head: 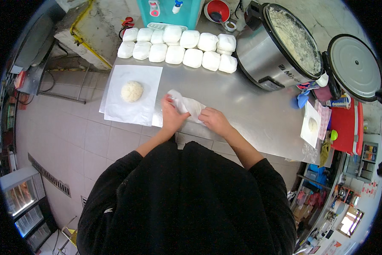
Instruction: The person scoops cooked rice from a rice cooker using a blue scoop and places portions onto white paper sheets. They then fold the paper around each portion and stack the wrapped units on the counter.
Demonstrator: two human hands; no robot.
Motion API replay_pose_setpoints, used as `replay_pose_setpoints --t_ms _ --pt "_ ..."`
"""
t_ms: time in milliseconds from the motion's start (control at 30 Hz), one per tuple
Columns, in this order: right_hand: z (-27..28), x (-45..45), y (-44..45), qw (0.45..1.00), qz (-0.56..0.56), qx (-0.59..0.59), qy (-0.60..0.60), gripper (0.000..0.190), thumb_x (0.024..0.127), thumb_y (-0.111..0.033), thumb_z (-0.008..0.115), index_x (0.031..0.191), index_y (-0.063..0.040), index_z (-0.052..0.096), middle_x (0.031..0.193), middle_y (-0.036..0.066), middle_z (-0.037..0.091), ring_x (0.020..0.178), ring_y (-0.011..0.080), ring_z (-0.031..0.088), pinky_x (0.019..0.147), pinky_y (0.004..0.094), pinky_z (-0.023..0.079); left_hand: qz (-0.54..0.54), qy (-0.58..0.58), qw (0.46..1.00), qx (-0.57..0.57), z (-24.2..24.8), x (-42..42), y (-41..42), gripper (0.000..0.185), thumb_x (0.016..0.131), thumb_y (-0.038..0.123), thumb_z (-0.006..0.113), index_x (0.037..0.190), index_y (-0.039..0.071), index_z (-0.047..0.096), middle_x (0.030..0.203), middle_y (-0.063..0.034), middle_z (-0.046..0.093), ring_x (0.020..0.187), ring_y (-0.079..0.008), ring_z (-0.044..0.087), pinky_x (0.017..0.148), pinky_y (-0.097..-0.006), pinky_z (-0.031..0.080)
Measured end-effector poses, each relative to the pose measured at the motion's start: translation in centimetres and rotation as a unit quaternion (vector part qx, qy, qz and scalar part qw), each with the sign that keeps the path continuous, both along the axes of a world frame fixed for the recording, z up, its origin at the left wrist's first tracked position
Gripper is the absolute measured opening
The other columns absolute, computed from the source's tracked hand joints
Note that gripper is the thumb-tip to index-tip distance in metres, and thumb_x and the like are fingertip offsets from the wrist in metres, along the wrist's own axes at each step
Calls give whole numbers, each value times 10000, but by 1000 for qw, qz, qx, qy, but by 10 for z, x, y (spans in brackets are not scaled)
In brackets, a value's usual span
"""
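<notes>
Between my hands, close to the front edge of the steel table, is a partly folded sheet of white paper (191, 106). My left hand (172, 116) grips its left end, thumb and fingers pressed on it. The fingers of my right hand (215, 120) pinch its right end. Whether anything lies inside the paper cannot be seen. Left of my hands, a round mound of cooked rice (132, 91) rests on a stack of flat white paper sheets (114, 111). Two rows of white paper-wrapped parcels (175, 54) stand along the back of the table.
A large steel rice cooker (267, 54) with rice inside stands at the back right, its lid (353, 65) open. Beside it are a blue scoop (302, 99), a paper with rice (312, 125) and a red cooler box (344, 127). A turquoise dispenser (167, 16) stands behind the parcels.
</notes>
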State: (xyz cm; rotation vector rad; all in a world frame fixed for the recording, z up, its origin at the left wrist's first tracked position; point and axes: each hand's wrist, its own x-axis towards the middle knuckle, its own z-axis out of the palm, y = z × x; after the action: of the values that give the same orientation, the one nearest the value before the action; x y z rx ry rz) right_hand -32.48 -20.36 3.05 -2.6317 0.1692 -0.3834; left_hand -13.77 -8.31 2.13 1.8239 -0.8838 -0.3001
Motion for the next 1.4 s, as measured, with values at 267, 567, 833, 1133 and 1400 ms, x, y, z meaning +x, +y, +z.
replay_pose_setpoints --t_ms 267,567,833,1133,1400 --pt "-10 -27 11 989 8 -144 -21 172 794 -124 619 963 -93 621 953 54 596 964 237 618 846 391 548 -387 -362 847 -45 15 74 -17 212 780 67 651 986 105 684 989 -58 694 1026 -302 645 1017 -465 490" --pt "-25 -39 16 987 -64 -142 -45 313 878 -106 612 1187 -64 627 1141 119 646 1110 306 626 899 430 549 -498 -356 788 -60 -16 96 10 207 878 101 669 1080 58 671 1031 -99 664 995 -298 654 856 -406 554" --pt "3 20 -27 939 -281 96 171 317 749 -120 788 1015 -57 626 1077 152 638 1040 350 642 868 445 538 -437 -210 862 148 3 92 -59 298 746 196 833 969 66 684 1021 -121 639 963 -318 642 834 -433 547" --pt "-55 15 13 952 -258 -162 10 254 749 -118 714 960 3 642 1011 131 626 1011 313 609 861 466 527 -300 -356 872 148 -16 58 -16 191 851 81 630 1025 62 706 1017 -87 588 980 -295 581 794 -385 518" --pt "-40 100 41 788 -462 362 -183 519 872 -327 796 1139 55 566 1081 184 637 1012 286 615 895 413 488 -203 -231 950 52 -33 18 21 451 937 133 560 1343 -61 531 1193 -197 511 1075 -352 518 985 -430 437"
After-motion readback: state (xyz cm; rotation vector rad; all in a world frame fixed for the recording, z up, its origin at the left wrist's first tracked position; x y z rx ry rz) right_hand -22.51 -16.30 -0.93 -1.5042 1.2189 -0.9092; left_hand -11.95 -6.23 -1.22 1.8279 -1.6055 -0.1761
